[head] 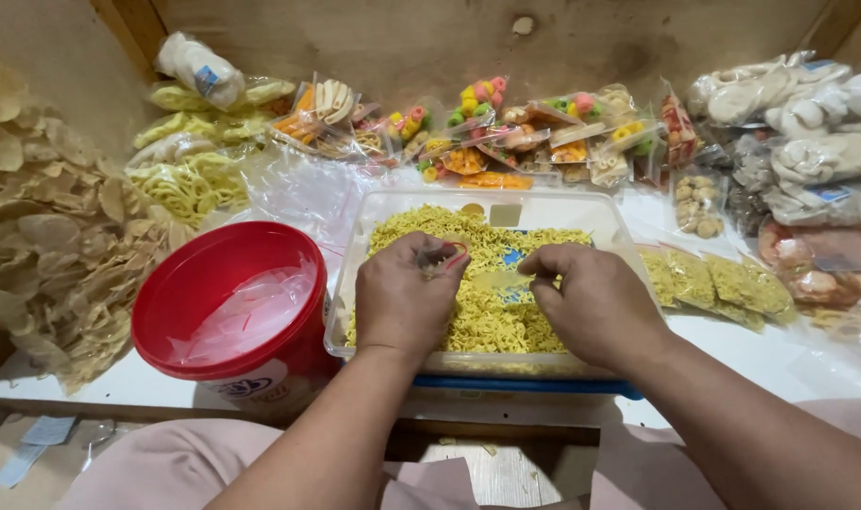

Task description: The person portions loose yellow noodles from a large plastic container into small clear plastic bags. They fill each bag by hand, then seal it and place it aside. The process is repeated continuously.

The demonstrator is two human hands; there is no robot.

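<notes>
Packing looks midway: left hand (407,297) pinches a small clear plastic bag (443,257) over the clear plastic tub of yellow noodle crackers (487,312); right hand (596,302) is curled shut beside it. Filled yellow packets (714,283) lie right; tub remains full.

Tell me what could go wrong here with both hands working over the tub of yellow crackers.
1. The clear tub juts past the table edge toward the person's lap; pressing on it might tip it.
2. The left hand and right hand pinch a small clear bag over loose yellow crackers; pieces could scatter.
3. The red bucket stands close beside the left forearm and could get knocked.
</notes>
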